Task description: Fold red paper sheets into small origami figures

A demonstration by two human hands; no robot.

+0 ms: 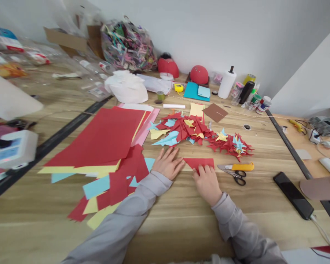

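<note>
Counter (176, 220), wood-grained, bearing: black phone (293, 194), cable attached, at right. Cut paper pieces (118, 187), red, blue, yellow, overlapping, at left. Right hand (207, 183), fingers laid on a folded red paper (202, 161); whether they pinch it cannot be told. Black-handled scissors (239, 178), just beside a yellow cutter (242, 167). Left hand (167, 163), flat, fingers spread, apart from the right, beside the paper's left tip. Large red sheets (99, 135), stacked. Pointed paper shapes (183, 128), heaped. Brown square (215, 112). Yellow tape measure (178, 87).
</note>
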